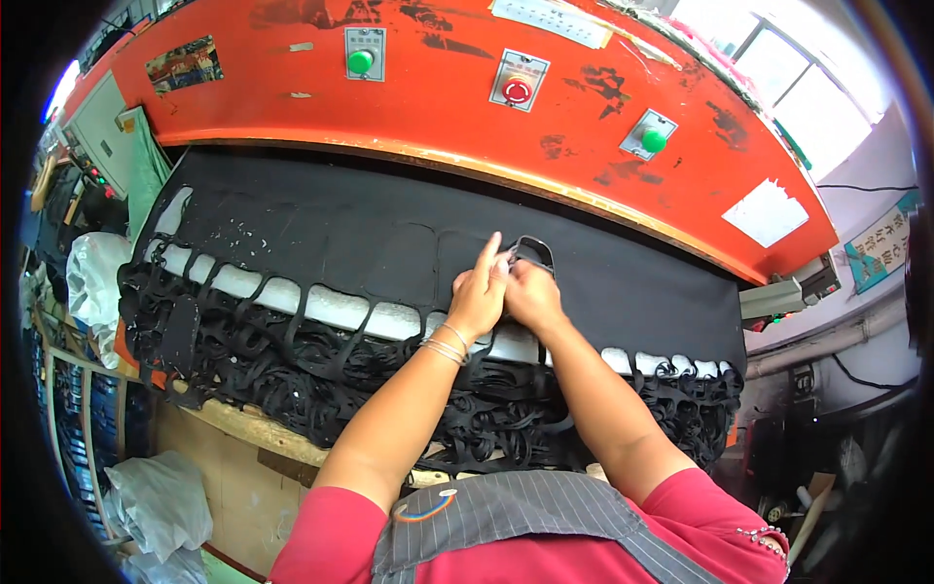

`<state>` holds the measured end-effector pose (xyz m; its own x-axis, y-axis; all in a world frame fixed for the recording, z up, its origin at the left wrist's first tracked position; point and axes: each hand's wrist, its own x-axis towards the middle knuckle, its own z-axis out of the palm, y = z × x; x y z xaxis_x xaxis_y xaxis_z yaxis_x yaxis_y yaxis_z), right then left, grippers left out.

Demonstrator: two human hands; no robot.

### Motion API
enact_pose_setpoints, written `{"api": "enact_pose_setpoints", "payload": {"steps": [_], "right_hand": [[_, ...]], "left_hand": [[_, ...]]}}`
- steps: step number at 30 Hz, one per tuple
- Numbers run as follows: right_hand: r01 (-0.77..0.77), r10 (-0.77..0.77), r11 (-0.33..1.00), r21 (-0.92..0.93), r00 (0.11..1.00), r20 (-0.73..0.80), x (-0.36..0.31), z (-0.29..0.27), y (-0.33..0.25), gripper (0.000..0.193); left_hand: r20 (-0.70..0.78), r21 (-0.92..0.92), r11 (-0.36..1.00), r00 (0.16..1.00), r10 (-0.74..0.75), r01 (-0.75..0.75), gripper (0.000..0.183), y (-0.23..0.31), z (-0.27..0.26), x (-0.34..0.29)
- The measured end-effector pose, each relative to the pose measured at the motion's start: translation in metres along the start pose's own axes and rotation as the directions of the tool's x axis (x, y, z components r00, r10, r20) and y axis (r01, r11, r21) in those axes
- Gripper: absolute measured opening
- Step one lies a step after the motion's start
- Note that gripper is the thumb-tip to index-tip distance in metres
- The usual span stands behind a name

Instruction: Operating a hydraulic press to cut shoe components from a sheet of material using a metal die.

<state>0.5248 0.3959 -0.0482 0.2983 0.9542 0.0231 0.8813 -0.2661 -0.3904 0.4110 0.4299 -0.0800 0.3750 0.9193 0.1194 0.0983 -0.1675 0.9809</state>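
Observation:
Both of my hands meet over a black sheet [623, 277] of cloth-like material spread on the work surface. My right hand [533, 295] is closed on a looped metal band that looks like a cutting die [535, 245], its curved end standing up past the fingers. Against it lies my left hand [479, 295], the index finger stretched upward and its fingertips by the near side of the die; its other fingers are partly hidden. Faint cut outlines mark the sheet left of my hands. Whether a cut piece sits inside the die is hidden.
Tangled black offcut strips [486, 414] hang over the near edge, with a white pad [336, 310] showing through gaps. Beyond the sheet rises an orange machine front [428, 97] with green buttons [360, 61] and a red button [517, 91]. Plastic bags [161, 501] sit at left.

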Motion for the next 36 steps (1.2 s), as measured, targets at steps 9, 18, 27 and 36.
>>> {"api": "enact_pose_setpoints", "payload": {"steps": [9,18,27,36], "right_hand": [[-0.506,-0.062,0.213,0.836,0.847,0.528,0.005,-0.067,0.044,0.032],[-0.348,-0.131,0.368,0.862,0.899,0.419,-0.005,-0.126,0.097,0.017],[0.56,-0.544,0.815,-0.146,0.828,0.138,-0.051,-0.125,0.211,0.04],[0.383,-0.376,0.917,0.109,0.923,-0.079,-0.07,-0.08,0.194,0.082]], "left_hand": [[0.189,0.631,0.75,0.977,0.1,-0.199,0.044,0.016,0.007,-0.025],[-0.085,0.735,0.677,0.985,0.152,-0.041,0.059,0.028,0.047,-0.029],[0.292,0.859,0.36,0.925,0.241,-0.365,0.038,0.046,0.092,-0.041],[0.165,0.88,0.393,0.948,0.272,-0.266,0.045,0.042,0.108,-0.059]]}}
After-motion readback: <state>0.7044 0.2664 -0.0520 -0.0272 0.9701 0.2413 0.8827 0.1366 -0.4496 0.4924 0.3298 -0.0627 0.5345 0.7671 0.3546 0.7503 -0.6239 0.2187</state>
